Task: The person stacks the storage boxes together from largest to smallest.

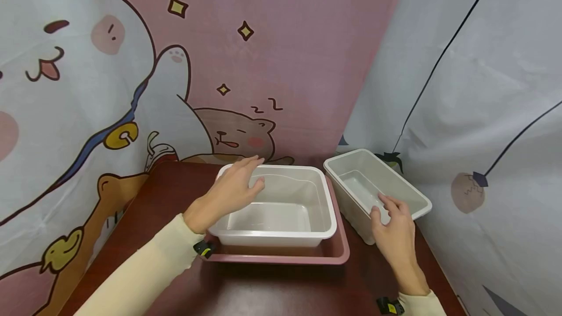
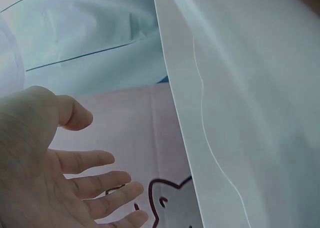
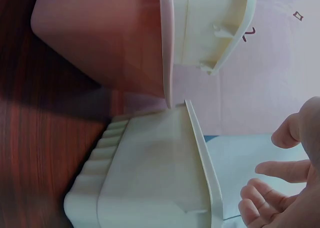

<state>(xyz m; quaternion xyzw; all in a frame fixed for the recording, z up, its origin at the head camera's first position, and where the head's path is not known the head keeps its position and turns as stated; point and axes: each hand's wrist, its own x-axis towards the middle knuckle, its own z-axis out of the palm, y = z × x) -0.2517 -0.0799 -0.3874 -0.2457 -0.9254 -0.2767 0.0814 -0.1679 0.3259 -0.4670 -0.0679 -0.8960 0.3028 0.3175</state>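
Hovering over the left part of the white box (image 1: 276, 240) at the frame's centre, the left hand (image 1: 232, 187) has its fingers extended and thumb spread; the left wrist view shows the fingertips apart from a pale wall. That box sits in a pink tub (image 1: 281, 259), lower centre, its rim above the tub's. Right of centre, a grey box (image 1: 386, 177) stands slantwise just beside the tub. Over its near end, at lower right, hangs the right hand (image 1: 397, 233), fingers relaxed and slightly bent. Tub and grey box stand on a dark red table (image 1: 263, 289) along the bottom; a curtain (image 1: 307, 52) with cartoon animals fills the upper frame.
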